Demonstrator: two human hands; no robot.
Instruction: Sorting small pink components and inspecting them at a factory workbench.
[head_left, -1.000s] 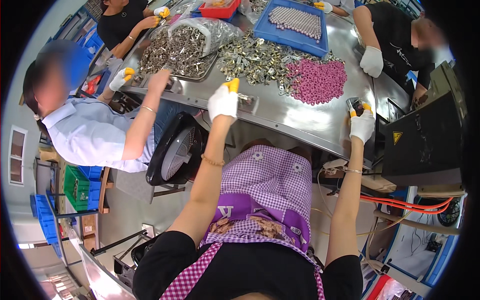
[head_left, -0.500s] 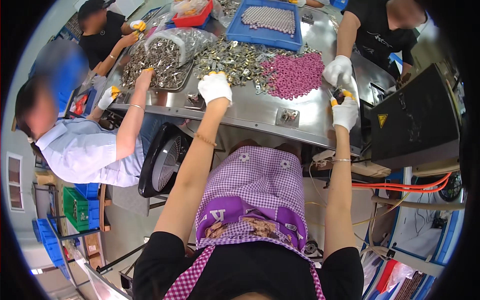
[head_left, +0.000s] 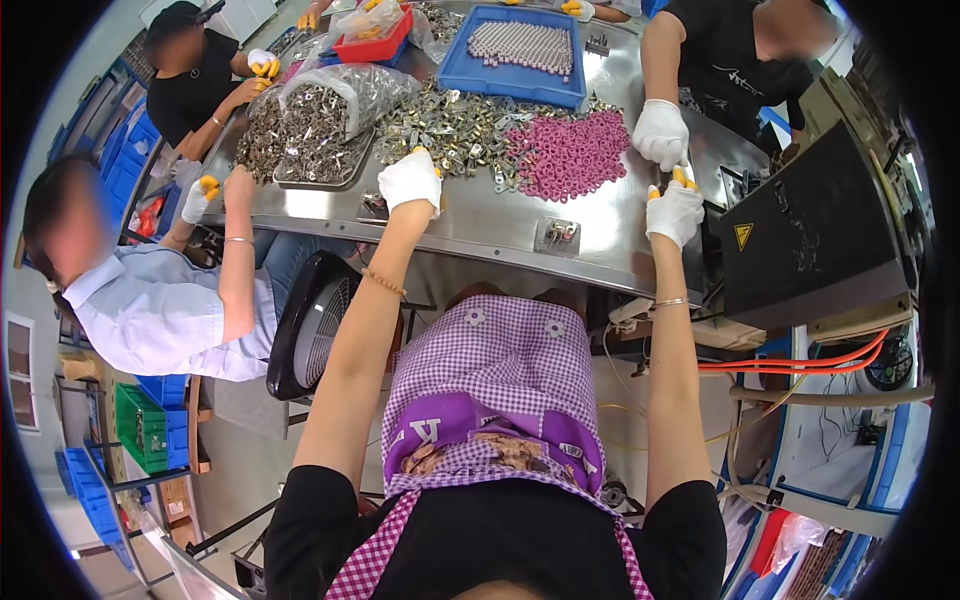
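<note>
**Light fingertips suit loose parts**

The steel table [head_left: 620,235] spans the upper frame. Metal parts [head_left: 440,122] heap at upper centre, pink rings [head_left: 565,155] right of them. The left hand [head_left: 411,182], fingers curled, is at the heap's lower edge; the right hand [head_left: 675,213] is beside a co-worker's glove [head_left: 660,133], upper right. Whether either grips anything, I cannot tell. Gentle pinches should limit scattering.
</note>
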